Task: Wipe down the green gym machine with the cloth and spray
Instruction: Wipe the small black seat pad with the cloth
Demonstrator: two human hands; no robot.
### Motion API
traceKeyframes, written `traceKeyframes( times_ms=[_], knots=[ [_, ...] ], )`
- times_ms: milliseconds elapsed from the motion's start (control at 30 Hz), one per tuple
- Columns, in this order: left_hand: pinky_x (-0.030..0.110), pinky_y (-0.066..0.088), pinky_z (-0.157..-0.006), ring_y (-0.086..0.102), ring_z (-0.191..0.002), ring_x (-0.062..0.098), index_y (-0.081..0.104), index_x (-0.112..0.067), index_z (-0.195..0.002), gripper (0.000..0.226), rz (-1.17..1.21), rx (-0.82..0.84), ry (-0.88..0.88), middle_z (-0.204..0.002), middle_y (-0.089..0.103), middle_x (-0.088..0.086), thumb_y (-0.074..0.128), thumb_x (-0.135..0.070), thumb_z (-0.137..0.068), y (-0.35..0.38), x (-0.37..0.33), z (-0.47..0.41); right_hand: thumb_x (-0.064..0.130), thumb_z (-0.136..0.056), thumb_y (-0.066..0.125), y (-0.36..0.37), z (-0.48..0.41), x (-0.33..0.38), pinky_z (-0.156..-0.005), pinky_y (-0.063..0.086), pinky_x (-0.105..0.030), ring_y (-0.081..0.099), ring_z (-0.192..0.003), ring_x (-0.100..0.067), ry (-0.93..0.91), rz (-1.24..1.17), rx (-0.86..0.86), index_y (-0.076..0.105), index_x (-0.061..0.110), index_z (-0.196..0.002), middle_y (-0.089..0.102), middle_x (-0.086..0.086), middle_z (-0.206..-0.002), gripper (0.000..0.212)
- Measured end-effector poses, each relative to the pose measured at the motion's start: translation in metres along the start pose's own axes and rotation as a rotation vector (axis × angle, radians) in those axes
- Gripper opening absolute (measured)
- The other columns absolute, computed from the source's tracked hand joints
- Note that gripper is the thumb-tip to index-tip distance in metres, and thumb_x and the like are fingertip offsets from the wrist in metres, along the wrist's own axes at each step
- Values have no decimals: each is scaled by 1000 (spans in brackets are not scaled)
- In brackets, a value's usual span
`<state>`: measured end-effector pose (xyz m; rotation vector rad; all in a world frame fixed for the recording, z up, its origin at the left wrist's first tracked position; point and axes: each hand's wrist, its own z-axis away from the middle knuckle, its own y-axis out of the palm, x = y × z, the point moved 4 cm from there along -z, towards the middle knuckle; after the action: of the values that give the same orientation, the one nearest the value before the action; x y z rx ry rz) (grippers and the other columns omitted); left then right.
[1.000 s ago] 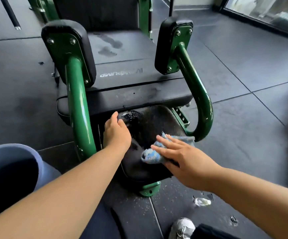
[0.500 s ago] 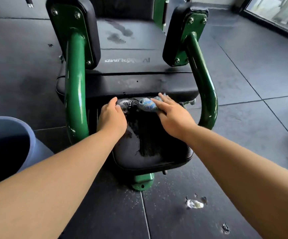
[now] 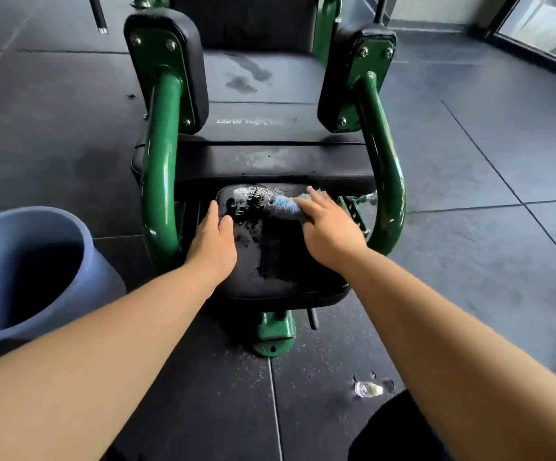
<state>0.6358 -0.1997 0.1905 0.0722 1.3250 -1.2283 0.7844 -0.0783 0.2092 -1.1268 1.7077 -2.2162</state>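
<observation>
Two hands, both on the lower pad (image 3: 283, 271) of the green gym machine (image 3: 160, 181). Item one: your right hand (image 3: 331, 234), fingers straight and spread, clasping nothing, laid flat on the cloth (image 3: 285, 206) and pressing it onto the pad's 12 o'clock end; judged purpose, flat pressure spreads the wipe across the wet, beaded vinyl. Item two: the cloth, blue-and-white and bunched, lies beneath your fingertips (image 3: 316, 197) and pokes out past them toward 9 o'clock, touching the pad just below the front edge of the seat (image 3: 270, 161). Item three: your left hand (image 3: 215, 241), at the pad's 9 o'clock edge, thumb on top, one finger along the side; the rest drop over the edge out of sight, so you cannot tell whether they clasp it; judged purpose, bracing the pad against the wiping push. Item four: blue-grey bucket (image 3: 85, 241), on the floor at 9 o'clock of the machine, well apart from both hands. Spray bottle: not seen.
</observation>
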Motion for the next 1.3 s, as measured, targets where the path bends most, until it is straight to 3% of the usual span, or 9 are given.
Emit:
traceKeyframes(
  times_ms=[234,367,534,734,967,1101,1168,1234,1301],
  knots=[
    [28,32,-84,47,-100,23,29,-39,-149,47,65,-94,-28,-139,52,6,27,-30,-102,1,0,1,36,-95,23,-5,129,7,-114,-3,-12,10,-146,-5,-298,-45,138,42,37,-144,19,12,-158,52],
    [27,32,-89,49,-109,24,30,-41,-147,46,75,-121,-39,-142,50,2,29,-32,-103,-1,1,0,21,-102,38,-4,34,7,-119,15,-26,17,-148,-12,-242,17,119,42,36,-144,23,8,-159,45],
    [26,30,-76,44,-74,15,31,-44,-146,45,102,-108,-54,-92,56,-4,30,-33,-103,0,-3,4,13,-96,38,12,-52,19,-120,15,-36,6,-150,-20,-102,122,137,27,40,-150,9,3,-163,61],
    [16,25,-87,45,-118,15,34,-37,-147,43,157,-106,-24,-144,47,1,31,-32,-104,1,0,1,57,-94,24,2,88,26,-116,5,-23,16,-149,-19,-419,32,151,40,45,-143,21,8,-160,53],
    [22,19,-107,30,-139,12,29,-43,-146,44,319,-9,-14,-152,34,-6,31,-33,-103,5,15,-5,38,-102,42,11,-28,26,-117,21,-33,18,-148,-18,-269,33,177,47,38,-141,29,6,-157,39],
    [21,18,-107,29,-139,9,31,-39,-147,44,455,-16,-4,-152,33,-10,31,-31,-104,3,9,-9,38,-105,30,27,-78,44,-119,5,-42,2,-150,-23,-170,109,236,32,40,-148,13,3,-163,44],
    [20,18,-100,28,-140,9,30,-38,-148,44,500,-61,42,-152,32,-11,30,-36,-103,-4,-6,-13,34,-105,32,20,-62,44,-119,3,-35,5,-150,-16,-228,-109,336,30,40,-149,12,7,-162,44],
    [20,17,-105,24,-141,6,29,-42,-147,46,354,-27,239,-155,26,-12,34,-42,-101,-7,-30,-18,31,-102,40,0,-36,31,-117,15,-24,22,-145,-6,-184,-461,329,31,44,-147,26,15,-155,48],
    [27,13,-116,14,-145,8,34,-45,-144,47,-76,96,476,-158,19,-13,44,-47,-97,2,-52,-24,27,-98,45,-20,-26,-3,-106,28,-19,44,-130,-6,-19,-562,59,36,44,-145,43,17,-141,50]
  ],
)
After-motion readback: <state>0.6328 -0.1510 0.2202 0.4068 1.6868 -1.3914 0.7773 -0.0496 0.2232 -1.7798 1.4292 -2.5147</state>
